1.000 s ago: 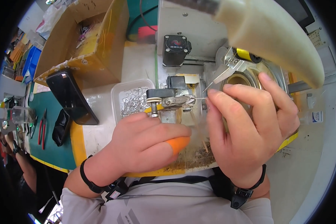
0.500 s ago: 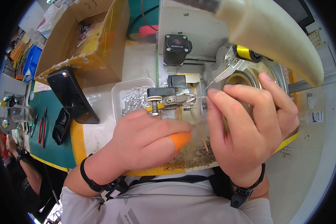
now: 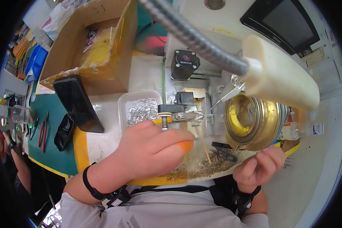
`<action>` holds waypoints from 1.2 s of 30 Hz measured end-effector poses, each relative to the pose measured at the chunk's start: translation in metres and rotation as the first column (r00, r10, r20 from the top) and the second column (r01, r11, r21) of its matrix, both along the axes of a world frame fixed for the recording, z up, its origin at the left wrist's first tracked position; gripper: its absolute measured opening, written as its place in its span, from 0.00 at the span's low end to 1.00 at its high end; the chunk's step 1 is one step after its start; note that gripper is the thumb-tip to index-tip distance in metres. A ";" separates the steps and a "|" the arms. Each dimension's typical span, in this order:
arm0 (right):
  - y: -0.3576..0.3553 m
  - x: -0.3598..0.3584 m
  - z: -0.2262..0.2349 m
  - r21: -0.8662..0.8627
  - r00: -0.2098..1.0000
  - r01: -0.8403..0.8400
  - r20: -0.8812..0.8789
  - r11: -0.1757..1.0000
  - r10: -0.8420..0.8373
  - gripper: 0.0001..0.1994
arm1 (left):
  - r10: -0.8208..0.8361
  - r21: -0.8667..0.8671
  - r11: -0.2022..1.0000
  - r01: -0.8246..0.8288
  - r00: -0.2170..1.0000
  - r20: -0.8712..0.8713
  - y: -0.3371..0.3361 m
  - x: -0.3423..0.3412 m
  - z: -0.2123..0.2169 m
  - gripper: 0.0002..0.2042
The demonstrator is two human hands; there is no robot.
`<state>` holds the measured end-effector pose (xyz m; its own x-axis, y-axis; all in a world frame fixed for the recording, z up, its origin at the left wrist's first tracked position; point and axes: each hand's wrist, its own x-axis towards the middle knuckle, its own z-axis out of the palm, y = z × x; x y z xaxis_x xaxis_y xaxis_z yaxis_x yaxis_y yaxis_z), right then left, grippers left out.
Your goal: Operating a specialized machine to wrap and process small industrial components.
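My left hand point(image 3: 150, 146) is closed against a small metal clamp point(image 3: 186, 116) with a spring and a yellow handle point(image 3: 157, 121). An orange cover point(image 3: 186, 146) wraps one of its fingers; its fingertips are hidden. From the clamp's jaws a thin metal shank point(image 3: 211, 114) points right, toward a round brass-coloured rotary head point(image 3: 256, 125) with yellow inside. Below that head hangs my right hand point(image 3: 258, 169), its fingers curled in together. Whatever they may hold is too small to make out. A thin metal arm point(image 3: 226, 97) slants down above the shank.
Left of the clamp stands a white tray point(image 3: 138, 110) of small metal hooks. A phone point(image 3: 78, 104) leans before a cardboard box point(image 3: 91, 72). Dark thread snips point(image 3: 224, 152) lie below the rotary head. A lamp point(image 3: 281, 72) on a flexible neck crosses above. Red-handled pliers point(image 3: 43, 131) lie far left.
My right hand has drawn away from the clamp's tip, down and toward me, uncovering the rotary head and snips. The left hand stays at the clamp. The view has shifted, with the lamp neck now crossing it.
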<state>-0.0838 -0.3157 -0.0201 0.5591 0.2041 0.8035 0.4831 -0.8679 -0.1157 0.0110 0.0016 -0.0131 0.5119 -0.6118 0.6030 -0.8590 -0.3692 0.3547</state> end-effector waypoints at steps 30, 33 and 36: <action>-0.001 0.002 -0.017 -0.074 0.759 0.485 -0.460 0.871 -0.462 0.36 | 0.030 -0.066 0.997 -0.029 1.000 0.009 -0.006 0.000 0.003 0.12; -0.001 0.001 -0.016 -0.083 0.750 0.494 -0.463 0.866 -0.472 0.35 | 0.038 -0.057 0.998 -0.038 0.999 0.007 -0.006 -0.001 0.005 0.12; -0.001 0.001 -0.016 -0.085 0.748 0.496 -0.465 0.864 -0.475 0.34 | 0.028 -0.058 0.998 -0.028 1.000 0.003 -0.006 -0.001 0.005 0.12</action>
<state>-0.0831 -0.3170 -0.0357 0.8743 -0.2230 0.4311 -0.1203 -0.9601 -0.2525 0.0104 -0.0040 -0.0077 0.5262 -0.5615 0.6386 -0.8499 -0.3722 0.3730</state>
